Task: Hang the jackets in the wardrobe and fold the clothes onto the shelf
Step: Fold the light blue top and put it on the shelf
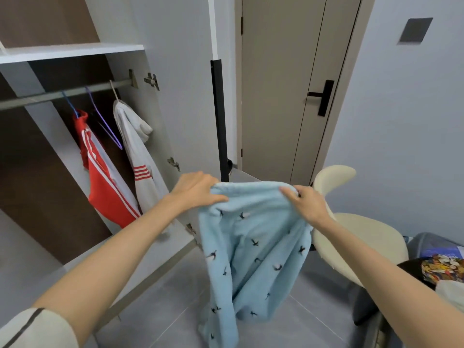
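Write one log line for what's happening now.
left hand, right hand: grip blue fleece top | rail: red jacket, white jacket hanging

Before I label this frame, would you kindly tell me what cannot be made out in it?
Head view:
Both hands' fingertips: left hand and right hand curl behind the blue garment.
Pile of clothes: cut off by the right edge.
Wardrobe rail: runs off the left edge.
White jacket: its hanger's shoulders hidden inside it.

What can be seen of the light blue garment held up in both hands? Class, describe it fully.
The light blue garment looks soft and fleecy, printed with small dark birds. It hangs limp and creased above the grey floor. The left hand and right hand grip its top edge, one at each end.
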Demonstrator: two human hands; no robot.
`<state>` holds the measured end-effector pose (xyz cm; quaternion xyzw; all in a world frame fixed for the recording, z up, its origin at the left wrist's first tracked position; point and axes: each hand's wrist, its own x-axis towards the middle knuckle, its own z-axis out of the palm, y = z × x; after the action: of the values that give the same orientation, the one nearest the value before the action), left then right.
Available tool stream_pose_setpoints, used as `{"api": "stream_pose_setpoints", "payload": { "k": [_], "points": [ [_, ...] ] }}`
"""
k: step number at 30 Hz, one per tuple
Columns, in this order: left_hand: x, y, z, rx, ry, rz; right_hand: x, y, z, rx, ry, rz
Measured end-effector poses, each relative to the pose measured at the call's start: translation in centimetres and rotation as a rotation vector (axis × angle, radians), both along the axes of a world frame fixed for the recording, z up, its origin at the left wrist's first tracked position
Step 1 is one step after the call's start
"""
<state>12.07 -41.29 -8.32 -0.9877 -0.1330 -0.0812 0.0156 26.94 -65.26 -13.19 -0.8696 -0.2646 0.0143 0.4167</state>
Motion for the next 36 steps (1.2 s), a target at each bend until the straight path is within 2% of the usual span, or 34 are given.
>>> {"api": "stream_pose_setpoints", "payload": {
  "k": [1, 2, 5, 9, 13, 15, 18, 22, 25, 30, 36],
  "points": [
    [-0.6, 0.8, -0.6, 0.136, 0.055, -0.003, 0.4, -0.1, 0.3, 0.010, -0.003, -0.054],
    [-1.2, 1.6, -1.5, 0.228, 0.101, -0.003, 0.6, -0.2, 0.5, -0.061, -0.071, -0.082],
    [-2.4, 3.2, -3.5, 0.376, 0.222, 0.064, 0.4, -0.8, -0.1, -0.537, -0.536, 0.115],
    [-3.7, 5.0, -4.8, 0.459, 0.304, 0.186, 0.1, -1.2, -1.3, -0.834, -0.670, 0.226],
    [-4.4, 5.4, -5.7, 0.397, 0.278, 0.174, 0.0, -2.2, -1.9, -0.990, -0.639, 0.142],
    [-4.4, 5.1, -5.9, 0.327, 0.253, 0.168, -0.3, -2.3, -1.6, -0.988, -0.568, 0.038],
    [-4.8, 4.9, -6.2, 0.282, 0.280, 0.168, 0.2, -2.5, -1.6, -0.788, -0.498, -0.108],
    [-5.2, 4.8, -6.9, 0.360, 0.304, 0.229, 0.9, -2.8, -0.7, -0.647, -0.567, -0.150],
    [-4.7, 4.5, -6.4, 0.457, 0.281, 0.306, 1.1, -2.7, -0.5, -0.859, -0.607, -0.142],
    [-3.7, 4.0, -5.6, 0.483, 0.175, 0.363, -0.4, -3.5, -2.8, -1.287, -0.646, 0.056],
    [-2.8, 3.9, -4.4, 0.557, 0.072, 0.292, -0.7, -3.4, -3.4, -1.508, -0.490, 0.041]
  ]
}}
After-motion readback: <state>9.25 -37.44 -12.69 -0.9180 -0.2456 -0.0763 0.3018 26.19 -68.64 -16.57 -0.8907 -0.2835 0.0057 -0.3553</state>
